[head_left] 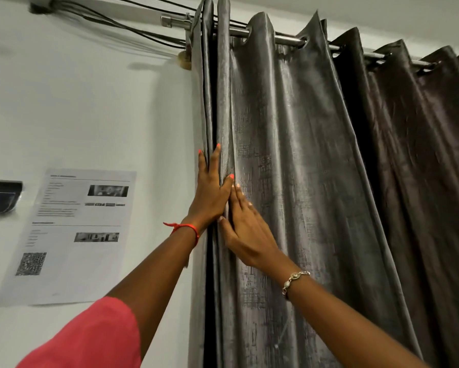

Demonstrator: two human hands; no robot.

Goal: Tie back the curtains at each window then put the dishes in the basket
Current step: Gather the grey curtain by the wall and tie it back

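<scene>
A grey, shiny eyelet curtain [302,155] hangs from a metal rod [289,38] and spreads to the right. Its left edge is bunched into narrow folds beside the wall. My left hand [212,192] lies flat on those bunched folds, its fingers straight and pointing up, with one fold running between index finger and thumb. Just below and to the right, my right hand [247,227] rests on the curtain with straight fingers, its thumb on the left side of the same fold. The two hands touch. No tieback, dishes or basket are in view.
The white wall at left carries a printed sheet [72,235] with a QR code and a dark wall-mounted device [0,196]. Black cables [103,22] run along the top of the wall to the rod's bracket. Darker curtain folds continue to the right edge.
</scene>
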